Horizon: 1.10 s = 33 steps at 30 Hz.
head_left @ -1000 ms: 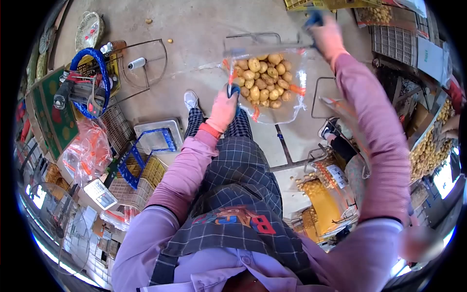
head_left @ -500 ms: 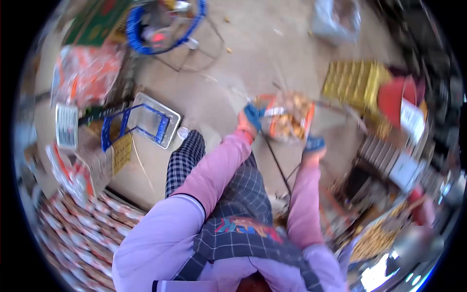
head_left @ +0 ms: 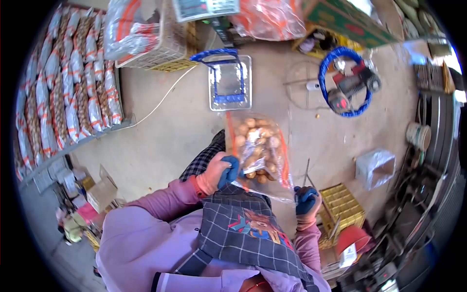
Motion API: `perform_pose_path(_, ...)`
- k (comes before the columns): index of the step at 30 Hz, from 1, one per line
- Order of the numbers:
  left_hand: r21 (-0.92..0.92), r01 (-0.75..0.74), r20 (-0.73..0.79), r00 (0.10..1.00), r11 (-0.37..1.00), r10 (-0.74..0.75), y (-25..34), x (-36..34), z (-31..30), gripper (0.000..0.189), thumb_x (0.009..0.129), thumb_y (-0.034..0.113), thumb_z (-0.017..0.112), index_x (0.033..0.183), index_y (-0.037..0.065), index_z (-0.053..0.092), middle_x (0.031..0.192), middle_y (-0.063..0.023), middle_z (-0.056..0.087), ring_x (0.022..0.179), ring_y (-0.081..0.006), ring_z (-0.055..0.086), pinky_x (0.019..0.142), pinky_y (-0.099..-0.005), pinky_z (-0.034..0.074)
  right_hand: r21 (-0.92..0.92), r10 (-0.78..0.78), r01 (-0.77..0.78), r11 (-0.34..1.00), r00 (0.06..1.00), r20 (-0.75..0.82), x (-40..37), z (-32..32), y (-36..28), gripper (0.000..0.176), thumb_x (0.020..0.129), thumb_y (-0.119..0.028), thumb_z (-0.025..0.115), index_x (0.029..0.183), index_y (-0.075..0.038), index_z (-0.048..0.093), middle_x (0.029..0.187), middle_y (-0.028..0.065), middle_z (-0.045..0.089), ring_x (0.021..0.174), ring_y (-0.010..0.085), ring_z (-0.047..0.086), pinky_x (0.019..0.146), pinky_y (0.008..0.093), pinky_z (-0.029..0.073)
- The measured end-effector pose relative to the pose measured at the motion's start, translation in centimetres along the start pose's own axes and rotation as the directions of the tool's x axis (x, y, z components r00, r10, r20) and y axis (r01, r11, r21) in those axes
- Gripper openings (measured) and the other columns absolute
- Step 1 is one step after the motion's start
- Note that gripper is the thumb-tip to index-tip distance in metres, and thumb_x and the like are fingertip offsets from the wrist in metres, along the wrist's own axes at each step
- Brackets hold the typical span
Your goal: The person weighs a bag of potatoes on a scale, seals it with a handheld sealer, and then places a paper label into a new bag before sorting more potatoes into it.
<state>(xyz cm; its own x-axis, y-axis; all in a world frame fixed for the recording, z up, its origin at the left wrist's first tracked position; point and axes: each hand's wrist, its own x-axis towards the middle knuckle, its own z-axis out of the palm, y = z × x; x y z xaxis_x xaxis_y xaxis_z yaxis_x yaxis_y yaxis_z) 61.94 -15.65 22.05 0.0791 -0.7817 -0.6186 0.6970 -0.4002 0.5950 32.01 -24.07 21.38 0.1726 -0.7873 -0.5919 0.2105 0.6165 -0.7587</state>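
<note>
A clear plastic bag with orange stripes [head_left: 258, 151], filled with several round brown items, hangs between my hands in front of my apron. My left hand [head_left: 219, 171], in a blue and orange glove, grips the bag's near left corner. At the near right corner my right hand [head_left: 307, 202], gloved alike, is closed on the plastic. Beyond the bag, a blue frame [head_left: 228, 99] rests on a silver scale platform [head_left: 246, 73] on the floor.
Filled striped bags [head_left: 63, 82] lie in rows at the left. A white crate [head_left: 151, 46] stands at the upper left, a blue-rimmed stand [head_left: 322, 73] at the upper right. To the right are a plastic-lined container [head_left: 374, 168], yellow crate [head_left: 343, 207] and red bucket [head_left: 351, 237].
My view has turned left, bringing the rows of filled bags into fuller view. The held bag now hangs nearer the scale, still between both hands.
</note>
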Motion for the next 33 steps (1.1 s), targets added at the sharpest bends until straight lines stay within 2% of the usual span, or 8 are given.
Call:
perform_pose_path(9, -0.074, -0.414, -0.456, 0.823, 0.907, 0.338, 10.4, 3.5, -14.7, 0.021, 0.074, 0.019, 0.042, 0.057, 0.007, 0.044, 0.053, -0.0074, 0.042, 0.055, -0.0189, 0.044, 0.065, -0.0326, 0.042, -0.288, -0.070, 0.117, 0.950, 0.983, 0.169, 12.7, 21.0, 2.0, 0.017, 0.070, 0.002, 0.046, 0.054, -0.004, 0.050, 0.059, 0.0070, 0.052, 0.057, 0.0166, 0.051, 0.063, 0.0273, 0.044)
perform_pose_path(14, -0.391, -0.571, -0.726, 0.673, 0.722, 0.139, 15.6, 13.6, -21.0, 0.021, 0.075, 0.020, 0.043, 0.057, 0.010, 0.039, 0.056, -0.0049, 0.039, 0.058, -0.0215, 0.043, 0.088, -0.0407, 0.043, -0.406, 0.328, -0.197, 0.893, 0.900, 0.286, 25.8, 26.3, 2.1, 0.020, 0.076, 0.003, 0.049, 0.090, 0.002, 0.063, 0.080, 0.0043, 0.063, 0.073, 0.0134, 0.058, 0.070, 0.0252, 0.047)
perform_pose_path(17, -0.280, -0.627, -0.605, 0.704, 0.727, 0.373, 15.4, 16.0, -26.9, 0.017, 0.079, 0.017, 0.046, 0.064, 0.011, 0.045, 0.064, -0.0036, 0.044, 0.063, -0.0203, 0.047, 0.099, -0.0462, 0.038, -0.473, 0.191, 0.078, 0.878, 0.847, 0.496, 33.4, 28.6, -4.9, 0.043, 0.078, -0.007, 0.065, 0.118, 0.001, 0.054, 0.105, 0.0079, 0.062, 0.097, 0.0161, 0.057, 0.087, 0.0283, 0.044)
perform_pose_path(20, -0.365, -0.630, -0.492, 0.755, 0.685, 0.432, 16.6, 17.3, -29.9, 0.014, 0.079, 0.008, 0.044, 0.079, 0.005, 0.057, 0.074, -0.0076, 0.053, 0.071, -0.0212, 0.053, 0.099, -0.0429, 0.040, -0.791, -0.548, 0.607, 0.077, 0.688, 0.475, 42.1, 32.4, -10.3, 0.072, 0.067, -0.020, 0.077, 0.129, -0.002, 0.046, 0.124, 0.0212, 0.052, 0.119, 0.0375, 0.045, 0.102, 0.0419, 0.035)
perform_pose_path(23, -0.048, -0.543, -0.699, 0.618, 0.839, 0.360, 20.5, 17.8, -25.2, 0.032, 0.085, 0.008, 0.043, 0.111, -0.003, 0.057, 0.102, -0.0118, 0.060, 0.097, -0.0224, 0.056, 0.101, -0.0383, 0.038, -0.657, -0.456, 0.636, -0.405, 0.482, 0.748, 52.7, 32.5, -9.5, 0.052, 0.074, -0.024, 0.071, 0.119, -0.002, 0.055, 0.114, 0.0211, 0.057, 0.102, 0.0392, 0.053, 0.092, 0.0417, 0.042)
perform_pose_path(26, 0.553, -0.407, -0.699, 0.248, 0.727, 0.671, 22.4, 15.9, -18.1, 0.040, 0.094, 0.009, 0.044, 0.132, -0.006, 0.040, 0.129, -0.0147, 0.049, 0.120, -0.0235, 0.045, 0.103, -0.0327, 0.033, -0.734, -0.427, 0.574, 0.363, 0.802, 0.416, 53.7, 36.5, -13.0, 0.027, 0.082, -0.020, 0.062, 0.101, -0.001, 0.063, 0.088, 0.0099, 0.065, 0.070, 0.0236, 0.059, 0.067, 0.0336, 0.048)
perform_pose_path(30, 0.953, -0.254, 0.043, 0.646, 0.162, 0.762, 20.4, 13.4, -11.5, 0.047, 0.080, 0.012, 0.064, 0.124, 0.002, 0.051, 0.122, -0.0185, 0.053, 0.116, -0.0323, 0.049, 0.101, -0.0385, 0.036, -0.277, -0.739, 0.751, 0.599, 0.652, 0.169, 41.7, 39.1, -20.9, 0.028, 0.086, -0.022, 0.055, 0.096, 0.004, 0.062, 0.086, 0.0056, 0.063, 0.069, 0.0127, 0.058, 0.061, 0.0294, 0.048)
perform_pose_path(33, 0.951, -0.106, 0.072, 0.989, 0.291, 0.126, 18.3, 13.4, -10.4, 0.046, 0.077, 0.025, 0.068, 0.117, 0.005, 0.057, 0.104, -0.0189, 0.059, 0.101, -0.0372, 0.054, 0.092, -0.0421, 0.041, -0.343, -0.827, 0.820, 0.459, 0.535, 0.173, 28.9, 32.8, -23.2, 0.044, 0.089, -0.033, 0.049, 0.108, 0.006, 0.056, 0.098, 0.0097, 0.061, 0.081, 0.0167, 0.059, 0.069, 0.0317, 0.050)
